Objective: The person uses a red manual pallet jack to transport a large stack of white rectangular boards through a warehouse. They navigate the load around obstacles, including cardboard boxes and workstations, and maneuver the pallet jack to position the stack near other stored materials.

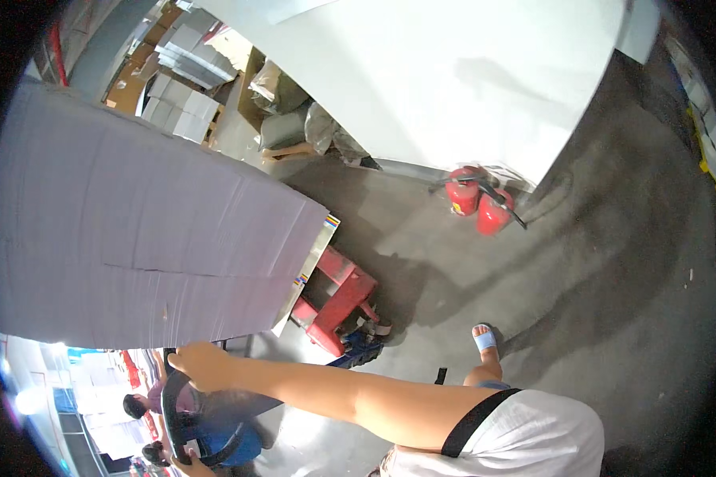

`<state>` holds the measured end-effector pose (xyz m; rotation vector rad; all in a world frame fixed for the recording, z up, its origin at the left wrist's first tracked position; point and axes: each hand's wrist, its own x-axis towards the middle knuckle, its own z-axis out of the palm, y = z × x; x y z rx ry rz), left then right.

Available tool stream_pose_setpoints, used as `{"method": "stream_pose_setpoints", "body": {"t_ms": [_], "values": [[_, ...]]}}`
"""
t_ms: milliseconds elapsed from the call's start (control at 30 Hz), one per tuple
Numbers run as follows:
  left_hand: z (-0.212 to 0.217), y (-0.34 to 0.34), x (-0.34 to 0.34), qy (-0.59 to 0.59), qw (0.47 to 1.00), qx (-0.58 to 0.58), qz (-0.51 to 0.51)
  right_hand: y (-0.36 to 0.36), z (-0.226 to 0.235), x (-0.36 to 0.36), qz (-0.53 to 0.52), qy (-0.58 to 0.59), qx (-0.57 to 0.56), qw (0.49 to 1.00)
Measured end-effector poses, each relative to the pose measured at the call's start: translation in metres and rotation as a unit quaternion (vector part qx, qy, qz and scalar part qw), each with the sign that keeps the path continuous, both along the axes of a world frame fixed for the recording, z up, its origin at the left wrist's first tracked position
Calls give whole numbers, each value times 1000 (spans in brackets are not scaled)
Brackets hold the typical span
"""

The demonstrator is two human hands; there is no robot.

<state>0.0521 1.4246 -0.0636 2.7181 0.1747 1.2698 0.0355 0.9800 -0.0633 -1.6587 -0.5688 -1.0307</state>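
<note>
A black loop handle belongs to a pallet truck with a red frame. My right hand is closed round the upper part of the loop, its bare arm stretched across the lower middle from a white sleeve. At the lower edge my left hand grips the other side of the loop; much of it is cut off. Beside the handle, a tall stack of pale sheets fills the left side and rises over the truck. The forks are hidden from this view.
Two red fire extinguishers stand by a large white panel. Stuffed bags and palletised stacks lie behind. Two people are at the lower left. My sandalled foot is on the grey floor.
</note>
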Motion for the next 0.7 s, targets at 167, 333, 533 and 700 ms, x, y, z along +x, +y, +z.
{"method": "stream_pose_setpoints", "body": {"t_ms": [167,333,533,700], "values": [[-2,30,3,-16,1000,-11,-5,6,15,35,20,-4,5,1000],[37,-35,4,3,1000,1,29,2,39,77,-3,6,14,1000],[101,-49,57,8,993,-58,-105,9,88,139,-23,25,13,999],[146,-33,127,-64,988,25,-135,16,120,135,-95,4,33,995]]}}
